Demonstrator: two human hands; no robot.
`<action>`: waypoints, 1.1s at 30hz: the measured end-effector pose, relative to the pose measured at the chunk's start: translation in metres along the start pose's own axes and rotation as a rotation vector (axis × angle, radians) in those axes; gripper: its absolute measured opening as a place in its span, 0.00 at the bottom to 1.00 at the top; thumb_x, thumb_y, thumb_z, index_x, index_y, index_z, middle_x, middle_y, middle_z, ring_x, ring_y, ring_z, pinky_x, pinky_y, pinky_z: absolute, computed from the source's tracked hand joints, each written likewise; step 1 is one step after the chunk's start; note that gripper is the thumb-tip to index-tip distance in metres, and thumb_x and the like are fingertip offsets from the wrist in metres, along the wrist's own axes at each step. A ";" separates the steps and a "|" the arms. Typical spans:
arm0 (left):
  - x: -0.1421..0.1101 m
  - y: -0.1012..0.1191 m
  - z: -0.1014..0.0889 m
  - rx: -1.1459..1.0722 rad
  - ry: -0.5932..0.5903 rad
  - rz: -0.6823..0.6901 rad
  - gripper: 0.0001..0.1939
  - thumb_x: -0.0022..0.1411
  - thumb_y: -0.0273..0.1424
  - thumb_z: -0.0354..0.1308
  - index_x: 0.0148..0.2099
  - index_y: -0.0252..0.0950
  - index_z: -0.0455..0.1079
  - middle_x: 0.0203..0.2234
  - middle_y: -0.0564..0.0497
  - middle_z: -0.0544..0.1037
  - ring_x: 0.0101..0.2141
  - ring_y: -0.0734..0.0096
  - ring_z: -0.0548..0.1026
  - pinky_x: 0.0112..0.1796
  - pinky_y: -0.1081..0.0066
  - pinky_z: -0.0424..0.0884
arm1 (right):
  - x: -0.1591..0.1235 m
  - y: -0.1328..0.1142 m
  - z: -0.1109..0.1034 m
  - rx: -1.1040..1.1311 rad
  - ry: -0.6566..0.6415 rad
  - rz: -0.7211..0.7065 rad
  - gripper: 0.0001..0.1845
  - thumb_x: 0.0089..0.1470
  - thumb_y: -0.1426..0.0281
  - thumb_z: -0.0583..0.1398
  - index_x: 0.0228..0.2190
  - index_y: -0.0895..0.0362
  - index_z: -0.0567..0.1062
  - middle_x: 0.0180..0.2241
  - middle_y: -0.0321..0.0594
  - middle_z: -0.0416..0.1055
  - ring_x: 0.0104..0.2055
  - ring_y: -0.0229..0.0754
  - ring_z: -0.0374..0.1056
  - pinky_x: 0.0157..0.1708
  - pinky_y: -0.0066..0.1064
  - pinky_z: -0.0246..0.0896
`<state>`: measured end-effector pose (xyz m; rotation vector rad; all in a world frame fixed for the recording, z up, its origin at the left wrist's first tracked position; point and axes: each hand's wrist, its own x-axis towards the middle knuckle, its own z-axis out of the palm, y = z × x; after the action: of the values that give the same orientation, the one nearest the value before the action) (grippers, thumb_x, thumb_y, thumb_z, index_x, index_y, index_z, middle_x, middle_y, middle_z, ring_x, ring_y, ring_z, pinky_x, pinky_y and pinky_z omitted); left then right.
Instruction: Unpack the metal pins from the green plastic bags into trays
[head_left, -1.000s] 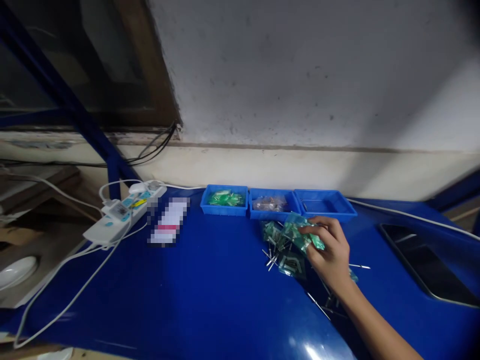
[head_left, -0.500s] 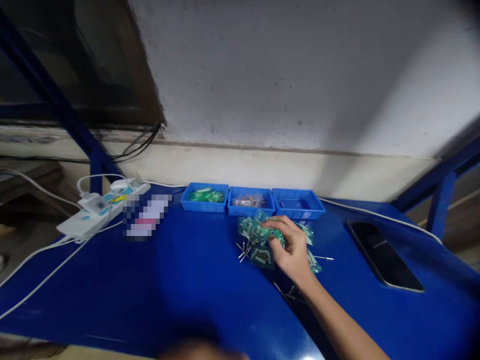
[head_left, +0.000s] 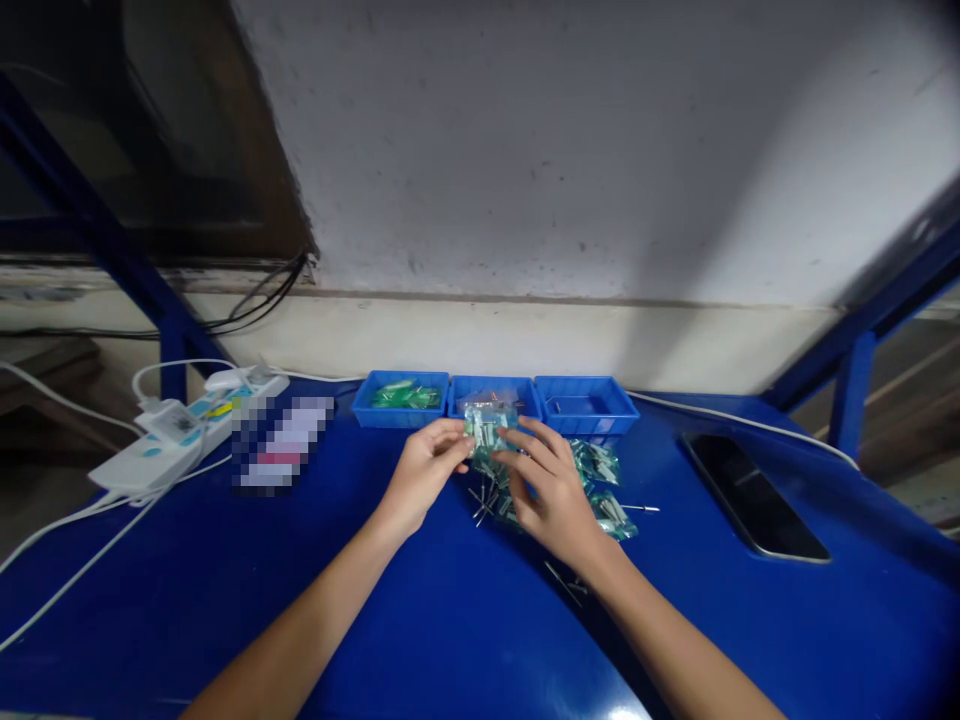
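A small clear greenish plastic bag [head_left: 486, 432] with short metal pieces inside is held up in front of the middle blue bin. My left hand [head_left: 427, 470] pinches its left edge between thumb and fingers. My right hand [head_left: 551, 485] has its fingertips on the bag's right side; its thumb is partly hidden. Under and behind the right hand lies a pile of similar bags [head_left: 600, 462], partly covered by that hand. Loose thin metal pins [head_left: 482, 505], resembling blind rivets, lie beside the pile, and more pins [head_left: 564, 582] are scattered nearer to me.
Three blue bins line the wall: the left bin [head_left: 401, 420] holds green packets, the middle bin [head_left: 455, 408] clear bags, the right bin [head_left: 592, 425] a few pins. A phone [head_left: 754, 495] lies right. A power strip [head_left: 124, 465] with white cables is left, beside a blurred-out item [head_left: 289, 440].
My left hand has come up from the lower edge and now grips a bag. My right hand has lifted that bag slightly left from the pile. The view has shifted slightly.
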<state>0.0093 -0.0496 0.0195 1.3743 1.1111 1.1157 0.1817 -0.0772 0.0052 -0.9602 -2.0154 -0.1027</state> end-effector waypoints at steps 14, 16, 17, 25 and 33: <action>0.058 0.028 -0.041 1.255 0.299 0.459 0.12 0.58 0.35 0.55 0.42 0.37 0.72 0.41 0.44 0.73 0.48 0.51 0.64 0.46 0.56 0.64 | 0.004 0.033 -0.014 -0.095 0.176 0.403 0.11 0.55 0.70 0.53 0.34 0.57 0.75 0.37 0.45 0.67 0.43 0.48 0.62 0.44 0.41 0.59; 0.041 0.009 -0.032 1.236 0.162 0.441 0.14 0.61 0.37 0.52 0.46 0.37 0.71 0.42 0.45 0.73 0.48 0.54 0.64 0.47 0.57 0.64 | 0.003 0.035 -0.014 -0.083 0.152 0.419 0.11 0.56 0.70 0.53 0.34 0.57 0.75 0.35 0.44 0.68 0.41 0.47 0.63 0.43 0.40 0.59; 0.031 -0.001 -0.024 1.185 0.114 0.455 0.15 0.63 0.37 0.49 0.47 0.37 0.70 0.42 0.46 0.74 0.47 0.57 0.65 0.47 0.59 0.64 | 0.003 0.035 -0.013 -0.075 0.137 0.426 0.11 0.56 0.70 0.53 0.34 0.57 0.75 0.35 0.44 0.68 0.41 0.47 0.63 0.42 0.39 0.59; 0.011 -0.050 0.016 0.890 0.046 0.284 0.14 0.56 0.35 0.58 0.45 0.38 0.69 0.37 0.48 0.73 0.40 0.61 0.70 0.41 0.63 0.67 | -0.001 0.027 0.000 0.012 -0.126 0.424 0.11 0.57 0.69 0.51 0.32 0.56 0.74 0.28 0.41 0.71 0.35 0.45 0.66 0.38 0.35 0.57; 0.008 -0.036 0.005 0.432 0.178 0.483 0.08 0.56 0.19 0.50 0.32 0.36 0.66 0.29 0.53 0.65 0.29 0.76 0.66 0.32 0.75 0.65 | -0.002 -0.002 0.012 0.669 -0.068 0.818 0.28 0.56 0.58 0.54 0.55 0.56 0.56 0.28 0.36 0.69 0.27 0.39 0.65 0.26 0.29 0.58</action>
<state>0.0137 -0.0402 -0.0163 1.9861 1.2302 1.4140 0.1730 -0.0746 -0.0027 -1.2410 -1.3991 0.9867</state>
